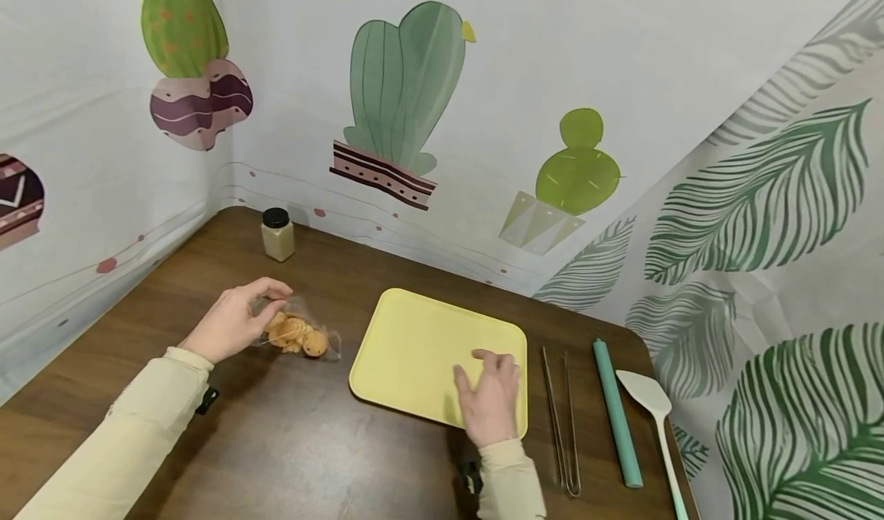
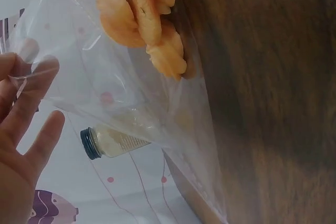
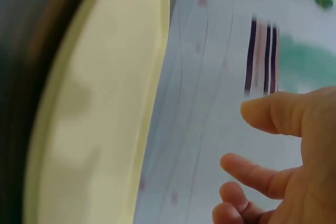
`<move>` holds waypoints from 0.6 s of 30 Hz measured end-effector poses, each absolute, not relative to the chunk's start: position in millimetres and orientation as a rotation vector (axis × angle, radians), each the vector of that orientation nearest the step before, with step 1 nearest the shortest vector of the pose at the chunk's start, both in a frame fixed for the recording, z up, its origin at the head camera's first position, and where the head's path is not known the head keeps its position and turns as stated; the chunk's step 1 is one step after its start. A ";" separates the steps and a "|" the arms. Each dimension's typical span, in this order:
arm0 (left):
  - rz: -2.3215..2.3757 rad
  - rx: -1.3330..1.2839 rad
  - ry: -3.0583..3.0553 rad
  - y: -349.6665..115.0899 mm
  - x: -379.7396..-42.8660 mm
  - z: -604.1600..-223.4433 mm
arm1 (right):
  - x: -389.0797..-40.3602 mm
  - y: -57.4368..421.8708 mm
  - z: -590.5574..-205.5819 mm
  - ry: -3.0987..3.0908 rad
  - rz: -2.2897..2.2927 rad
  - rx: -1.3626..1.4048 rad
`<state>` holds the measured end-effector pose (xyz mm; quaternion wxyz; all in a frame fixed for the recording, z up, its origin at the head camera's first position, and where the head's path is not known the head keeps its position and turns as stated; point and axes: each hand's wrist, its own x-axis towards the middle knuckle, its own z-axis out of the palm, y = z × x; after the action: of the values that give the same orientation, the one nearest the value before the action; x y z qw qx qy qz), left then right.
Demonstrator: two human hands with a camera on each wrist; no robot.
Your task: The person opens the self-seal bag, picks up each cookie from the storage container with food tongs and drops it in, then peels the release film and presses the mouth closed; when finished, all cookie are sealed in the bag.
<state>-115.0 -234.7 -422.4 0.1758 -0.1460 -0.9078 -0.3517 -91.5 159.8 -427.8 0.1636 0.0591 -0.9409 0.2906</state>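
Note:
A clear plastic bag [image 2: 121, 82] of golden piped cookies [image 2: 142, 14] is at the left of the table. My left hand [image 1: 238, 317] pinches the edge of the bag between thumb and index finger, its other fingers spread apart. The cookies [image 1: 297, 334] lie bunched at the bag's right part in the head view. Over the right part of a yellow tray [image 1: 414, 343] hovers my right hand [image 1: 489, 397], thumb and fingers apart and loosely bent, with nothing between them. In the right wrist view the tray [image 3: 105, 103] shows beyond the fingers.
A square jar [image 1: 278, 240] with a black lid stands at the back left. To the right of the tray lie metal tongs [image 1: 562, 428], a teal rod [image 1: 617, 413] and a white spatula [image 1: 648, 393] near the table's right edge. Patterned cloth [image 1: 483, 106] hangs behind the table.

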 end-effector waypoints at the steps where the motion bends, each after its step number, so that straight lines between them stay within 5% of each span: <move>1: -1.002 -0.412 -2.566 -234.4 -114.6 -421.9 | -91.2 150.1 -427.1 -2.693 0.849 0.221; 18: -1.079 -0.295 -2.539 -232.9 -109.7 -416.8 | -111.9 41.9 -435.2 -2.932 0.746 0.765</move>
<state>-109.7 -232.9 -416.8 0.1827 -0.1045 -0.8998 -0.3823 -111.9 41.9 -435.2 0.0106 0.2450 -0.9395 0.2392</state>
